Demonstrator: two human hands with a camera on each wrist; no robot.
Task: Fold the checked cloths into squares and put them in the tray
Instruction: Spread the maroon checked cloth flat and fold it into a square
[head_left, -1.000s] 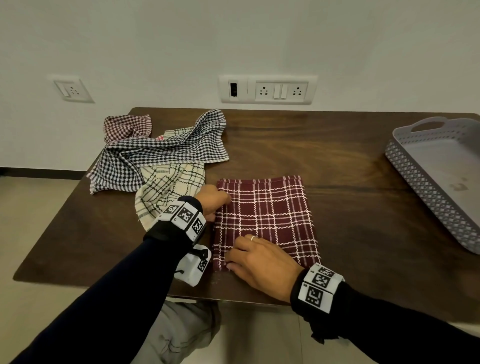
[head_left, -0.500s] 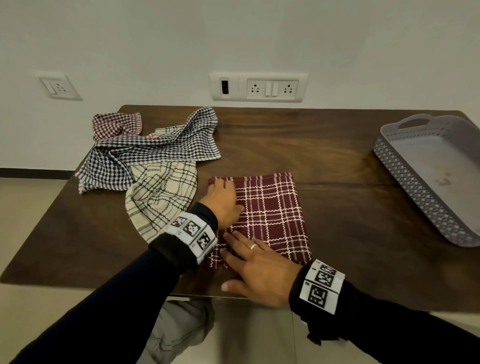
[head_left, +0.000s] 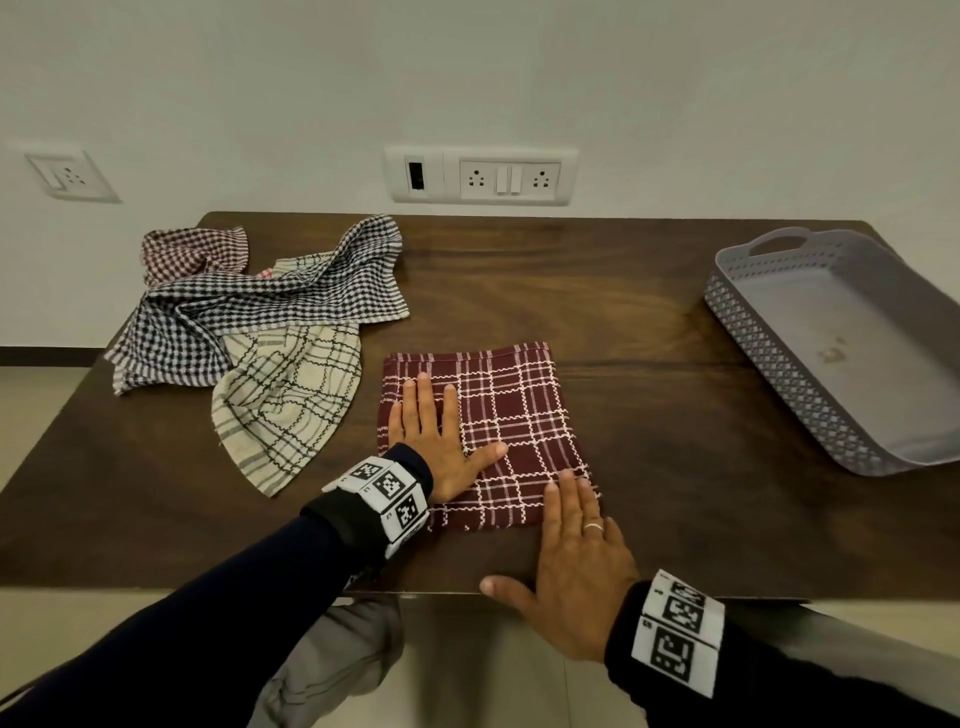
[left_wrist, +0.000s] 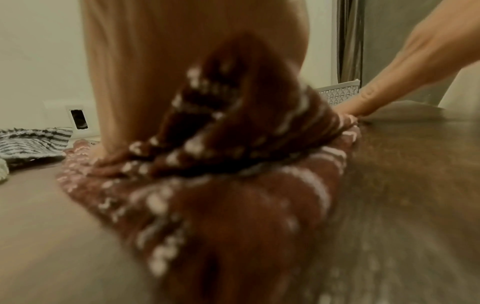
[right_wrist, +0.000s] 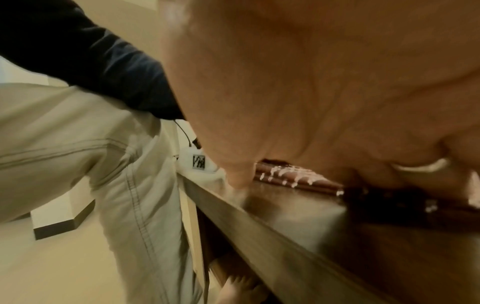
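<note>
A maroon checked cloth (head_left: 511, 410) lies folded into a rough square near the table's front edge. My left hand (head_left: 439, 434) lies flat on its left half, fingers straight and pointing away from me. My right hand (head_left: 574, 545) presses its straight fingertips on the cloth's front right corner, thumb spread along the table edge. In the left wrist view the maroon cloth (left_wrist: 233, 205) is blurred and close, with my right hand (left_wrist: 376, 90) beyond it. The grey perforated tray (head_left: 852, 384) stands at the right with nothing in it.
A heap of unfolded cloths sits at the back left: a black-and-white checked cloth (head_left: 249, 317), a cream cloth with dark lines (head_left: 291, 405) and a red checked cloth (head_left: 192, 252). The dark wooden table (head_left: 649, 364) meets a wall with sockets (head_left: 480, 176).
My left hand has slid from the cloth's left edge onto its left half and flattened out. My right hand has moved from the front left to the front right corner.
</note>
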